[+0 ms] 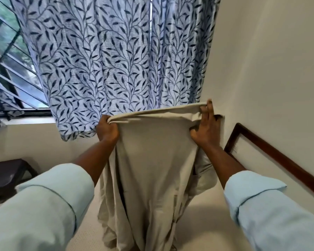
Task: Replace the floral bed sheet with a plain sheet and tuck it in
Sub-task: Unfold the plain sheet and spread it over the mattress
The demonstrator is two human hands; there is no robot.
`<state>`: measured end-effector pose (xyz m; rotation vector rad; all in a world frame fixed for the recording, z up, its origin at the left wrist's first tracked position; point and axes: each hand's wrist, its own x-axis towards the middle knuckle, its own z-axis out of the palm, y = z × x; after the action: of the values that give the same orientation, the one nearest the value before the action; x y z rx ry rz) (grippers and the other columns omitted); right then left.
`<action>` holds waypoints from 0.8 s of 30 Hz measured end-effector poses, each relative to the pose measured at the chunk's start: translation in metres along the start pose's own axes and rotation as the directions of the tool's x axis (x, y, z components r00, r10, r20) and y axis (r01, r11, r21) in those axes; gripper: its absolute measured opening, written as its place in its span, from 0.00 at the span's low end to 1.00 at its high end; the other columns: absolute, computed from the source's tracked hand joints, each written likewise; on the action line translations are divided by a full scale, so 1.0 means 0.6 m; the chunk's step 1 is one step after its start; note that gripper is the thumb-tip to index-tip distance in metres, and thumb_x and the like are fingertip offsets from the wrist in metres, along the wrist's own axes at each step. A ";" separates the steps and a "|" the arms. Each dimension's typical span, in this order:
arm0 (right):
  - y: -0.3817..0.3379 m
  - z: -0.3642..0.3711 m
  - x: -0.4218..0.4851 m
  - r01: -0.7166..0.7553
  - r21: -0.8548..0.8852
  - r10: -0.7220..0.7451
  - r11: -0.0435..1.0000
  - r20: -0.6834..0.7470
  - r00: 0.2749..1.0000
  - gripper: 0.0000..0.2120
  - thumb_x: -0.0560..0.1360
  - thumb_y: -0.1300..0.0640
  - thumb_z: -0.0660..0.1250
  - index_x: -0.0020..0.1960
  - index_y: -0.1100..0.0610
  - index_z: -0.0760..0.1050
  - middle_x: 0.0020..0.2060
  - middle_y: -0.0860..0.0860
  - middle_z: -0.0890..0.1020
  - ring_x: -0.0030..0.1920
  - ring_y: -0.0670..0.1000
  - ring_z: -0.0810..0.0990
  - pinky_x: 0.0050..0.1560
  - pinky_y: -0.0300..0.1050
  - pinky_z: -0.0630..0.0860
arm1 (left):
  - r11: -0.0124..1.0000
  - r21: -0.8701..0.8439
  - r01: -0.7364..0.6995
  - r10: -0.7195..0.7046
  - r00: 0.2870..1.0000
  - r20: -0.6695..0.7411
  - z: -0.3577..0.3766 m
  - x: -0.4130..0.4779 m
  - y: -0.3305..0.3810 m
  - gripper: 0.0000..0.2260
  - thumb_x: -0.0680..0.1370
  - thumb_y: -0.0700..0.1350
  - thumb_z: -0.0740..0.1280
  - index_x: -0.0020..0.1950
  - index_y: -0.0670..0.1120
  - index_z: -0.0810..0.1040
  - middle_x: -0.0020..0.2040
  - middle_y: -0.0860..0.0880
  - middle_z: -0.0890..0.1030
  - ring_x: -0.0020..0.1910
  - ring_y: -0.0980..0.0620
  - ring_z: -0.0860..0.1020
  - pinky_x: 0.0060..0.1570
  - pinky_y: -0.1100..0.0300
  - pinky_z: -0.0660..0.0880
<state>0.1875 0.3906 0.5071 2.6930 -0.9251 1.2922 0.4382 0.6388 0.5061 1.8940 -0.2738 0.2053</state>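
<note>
Head view: plain beige fabric sheet [152, 169] hangs toward six o'clock, its top edge clenched by left hand [107, 130] at nine o'clock and pinched by right hand [206, 127] at three.

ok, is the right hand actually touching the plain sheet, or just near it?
Touching. The head view shows the right hand pinching the top edge of the plain sheet between its fingers, holding it up.

Plain beige sheet [149, 169] hanging from both hands, left hand [107, 130] and right hand [206, 127], before leaf-patterned curtain [116, 60].
</note>
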 end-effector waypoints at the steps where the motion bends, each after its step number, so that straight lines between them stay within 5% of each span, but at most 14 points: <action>1: -0.004 -0.017 0.006 0.005 -0.016 -0.006 1.000 -0.025 1.000 0.40 0.64 0.56 0.66 0.75 0.56 0.62 0.83 0.49 0.49 0.64 0.63 0.74 0.57 0.59 0.75 | 1.000 -0.017 0.008 -0.008 1.000 -0.018 0.001 0.001 0.015 0.11 0.76 0.36 0.61 0.53 0.44 0.80 0.51 0.39 0.83 0.53 0.39 0.79 0.48 0.55 0.69; 6: -0.018 -0.086 0.025 -0.089 -0.119 0.065 0.989 -0.193 0.979 0.40 0.64 0.59 0.65 0.76 0.58 0.62 0.83 0.54 0.50 0.82 0.54 0.53 0.73 0.63 0.62 | 0.994 -0.108 -0.003 -0.003 0.999 -0.051 0.009 -0.010 0.077 0.12 0.73 0.38 0.61 0.51 0.47 0.81 0.49 0.42 0.83 0.52 0.40 0.79 0.52 0.52 0.73; 12: 0.012 -0.094 -0.013 -0.163 -0.152 0.126 0.975 -0.232 0.965 0.39 0.66 0.57 0.65 0.76 0.60 0.63 0.83 0.56 0.51 0.81 0.56 0.54 0.76 0.64 0.57 | 0.996 -0.058 -0.066 0.070 0.995 0.071 0.040 -0.041 0.057 0.10 0.73 0.40 0.61 0.51 0.45 0.78 0.49 0.39 0.82 0.52 0.37 0.78 0.54 0.49 0.72; 18: 0.136 -0.050 -0.097 -0.161 -0.209 0.156 0.964 -0.041 0.987 0.39 0.65 0.54 0.67 0.75 0.61 0.64 0.83 0.56 0.50 0.82 0.57 0.54 0.74 0.69 0.50 | 0.904 0.338 -0.260 0.136 0.927 0.350 0.108 -0.098 -0.017 0.15 0.75 0.45 0.62 0.61 0.47 0.75 0.59 0.40 0.77 0.62 0.37 0.73 0.60 0.41 0.69; 21: 0.199 -0.022 -0.132 -0.151 -0.187 0.164 0.971 0.054 0.985 0.40 0.66 0.54 0.67 0.76 0.61 0.62 0.83 0.57 0.50 0.80 0.61 0.59 0.73 0.68 0.55 | 0.864 0.452 -0.220 -0.002 0.897 0.442 0.144 -0.119 -0.037 0.18 0.74 0.50 0.62 0.63 0.49 0.71 0.57 0.39 0.78 0.58 0.34 0.76 0.55 0.45 0.74; 24: 0.285 0.007 -0.158 -0.135 -0.147 0.156 0.980 0.139 0.978 0.41 0.65 0.58 0.69 0.77 0.61 0.61 0.83 0.56 0.50 0.78 0.63 0.62 0.70 0.67 0.62 | 0.877 0.480 0.035 -0.288 0.838 0.464 0.223 -0.146 -0.047 0.22 0.75 0.49 0.62 0.67 0.44 0.68 0.60 0.37 0.78 0.57 0.34 0.78 0.53 0.47 0.79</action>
<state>0.0567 0.2961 0.3968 2.6887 -1.2007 1.0145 0.3637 0.5292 0.4119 2.4125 -0.4550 -0.4212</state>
